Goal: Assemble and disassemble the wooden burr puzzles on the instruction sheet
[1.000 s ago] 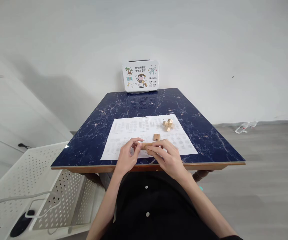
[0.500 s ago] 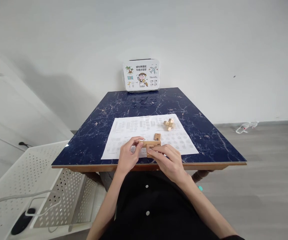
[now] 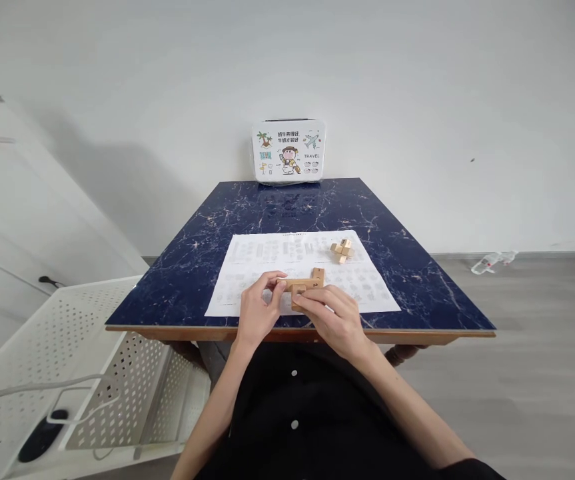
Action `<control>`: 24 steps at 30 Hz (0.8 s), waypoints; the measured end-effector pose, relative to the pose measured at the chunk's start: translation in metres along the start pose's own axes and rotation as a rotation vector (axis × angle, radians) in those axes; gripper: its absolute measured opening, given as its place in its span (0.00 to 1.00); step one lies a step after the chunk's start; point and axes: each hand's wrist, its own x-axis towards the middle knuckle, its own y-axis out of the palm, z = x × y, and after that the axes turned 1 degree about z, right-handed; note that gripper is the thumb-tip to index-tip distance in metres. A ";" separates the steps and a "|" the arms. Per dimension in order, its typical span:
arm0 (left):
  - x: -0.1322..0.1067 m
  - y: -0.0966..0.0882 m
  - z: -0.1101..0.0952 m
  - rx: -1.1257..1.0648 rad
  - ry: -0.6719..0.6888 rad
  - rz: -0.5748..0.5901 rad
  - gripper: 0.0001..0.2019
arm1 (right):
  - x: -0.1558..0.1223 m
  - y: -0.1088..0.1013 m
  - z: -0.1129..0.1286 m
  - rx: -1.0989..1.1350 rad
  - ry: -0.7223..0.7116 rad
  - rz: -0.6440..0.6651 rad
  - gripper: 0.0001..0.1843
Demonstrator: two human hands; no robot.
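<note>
My left hand (image 3: 258,309) is closed, thumb and fingers pinching the left end of a wooden puzzle bar marked 2 (image 3: 308,285). A shorter notched wooden puzzle piece (image 3: 296,290) stands crosswise against the near side of that bar, gripped in the fingers of my right hand (image 3: 334,321). The fingers partly cover both pieces, so I cannot tell how far they interlock. Just behind the bar lies another wooden piece (image 3: 319,273), partly hidden by it. All this is above a printed instruction sheet (image 3: 224,301).
An assembled wooden burr puzzle (image 3: 342,251) sits on the sheet's right side. The table (image 3: 177,267) has a dark blue marbled top. A white cartoon-printed case (image 3: 290,152) leans on the wall at the back. A white perforated rack (image 3: 102,307) stands left, plastic bottles (image 3: 490,262) on the floor right.
The view has shifted slightly. The held pieces have moved a little away from me, covering more of the piece behind the bar. Both hands keep their grip.
</note>
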 end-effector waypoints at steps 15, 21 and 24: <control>0.001 0.000 -0.002 0.007 -0.021 0.004 0.11 | 0.002 -0.009 0.008 -0.019 -0.001 0.006 0.19; 0.002 0.001 -0.001 -0.007 -0.019 -0.006 0.10 | 0.007 -0.010 0.009 0.023 -0.016 0.010 0.20; 0.003 0.000 -0.001 0.015 -0.036 -0.018 0.10 | 0.004 -0.020 0.018 0.039 0.024 -0.021 0.19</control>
